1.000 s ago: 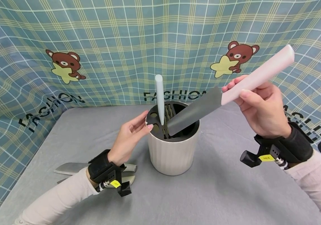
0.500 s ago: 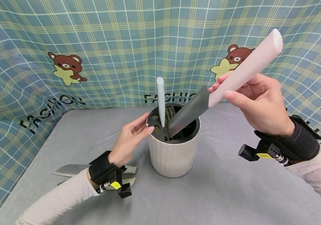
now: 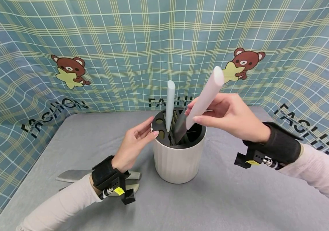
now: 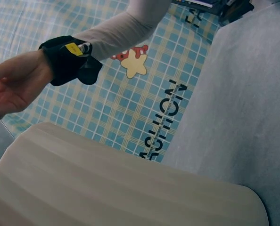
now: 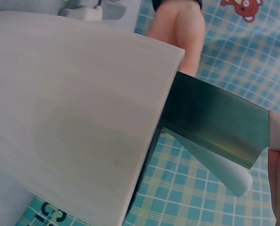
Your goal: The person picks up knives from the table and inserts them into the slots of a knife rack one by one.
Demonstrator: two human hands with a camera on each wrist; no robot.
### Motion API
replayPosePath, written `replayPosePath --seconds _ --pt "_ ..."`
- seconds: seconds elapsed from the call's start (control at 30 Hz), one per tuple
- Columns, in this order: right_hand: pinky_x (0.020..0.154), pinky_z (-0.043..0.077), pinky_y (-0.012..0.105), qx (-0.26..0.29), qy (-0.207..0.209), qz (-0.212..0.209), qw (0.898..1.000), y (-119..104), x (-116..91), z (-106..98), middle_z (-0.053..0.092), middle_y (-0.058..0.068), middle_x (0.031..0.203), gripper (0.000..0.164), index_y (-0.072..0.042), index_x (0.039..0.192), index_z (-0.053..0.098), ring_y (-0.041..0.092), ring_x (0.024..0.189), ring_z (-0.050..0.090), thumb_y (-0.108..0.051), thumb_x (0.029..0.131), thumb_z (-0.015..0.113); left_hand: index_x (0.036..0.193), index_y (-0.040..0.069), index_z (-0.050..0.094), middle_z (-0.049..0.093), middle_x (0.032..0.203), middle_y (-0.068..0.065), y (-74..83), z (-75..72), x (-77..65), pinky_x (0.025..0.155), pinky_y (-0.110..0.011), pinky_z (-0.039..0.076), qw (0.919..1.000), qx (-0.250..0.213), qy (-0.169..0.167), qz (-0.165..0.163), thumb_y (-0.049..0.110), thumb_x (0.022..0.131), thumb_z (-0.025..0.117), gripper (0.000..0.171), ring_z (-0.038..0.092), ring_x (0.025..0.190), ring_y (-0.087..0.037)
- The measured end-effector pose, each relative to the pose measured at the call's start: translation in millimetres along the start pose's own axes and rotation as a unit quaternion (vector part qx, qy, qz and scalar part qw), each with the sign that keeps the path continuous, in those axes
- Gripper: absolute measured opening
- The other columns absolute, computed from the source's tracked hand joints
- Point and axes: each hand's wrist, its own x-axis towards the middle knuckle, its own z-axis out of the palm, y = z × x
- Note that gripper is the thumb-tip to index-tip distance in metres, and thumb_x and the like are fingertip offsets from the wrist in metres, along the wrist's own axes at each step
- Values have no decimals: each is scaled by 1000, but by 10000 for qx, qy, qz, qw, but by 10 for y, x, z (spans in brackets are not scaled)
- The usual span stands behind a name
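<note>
One white holder (image 3: 178,166) stands on the table (image 3: 225,195); the right hand (image 3: 229,115) pinches one pink-handled knife (image 3: 206,98), blade down in the holder's slotted top, long axis slanting, handle up rightward; one blue-handled knife (image 3: 170,104) stands beside it; two knives (image 3: 73,175) lie leftward; the left hand (image 3: 132,144) grips the holder's rim
</note>
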Motion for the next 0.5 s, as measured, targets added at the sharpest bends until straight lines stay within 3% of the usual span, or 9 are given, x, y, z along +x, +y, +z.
replayPosePath --seconds 0.23,0.5 --pt "89 59 31 -319 -573 334 9973 68 86 45 68 9 111 26 2 115 64 19 101 67 -3 90 68 153 11 29 26 159 -2 0 2 -1 118 -25 33 10000 34 3 -5 12 98 57 61 24 146 -17" --pt "90 60 33 -406 -1009 740 9913 121 182 114 70 11 103 22 3 109 65 17 96 68 -1 87 70 153 9 28 26 159 -4 -6 1 9 118 -25 34 10000 80 37 -26 11 99 56 61 24 147 -18"
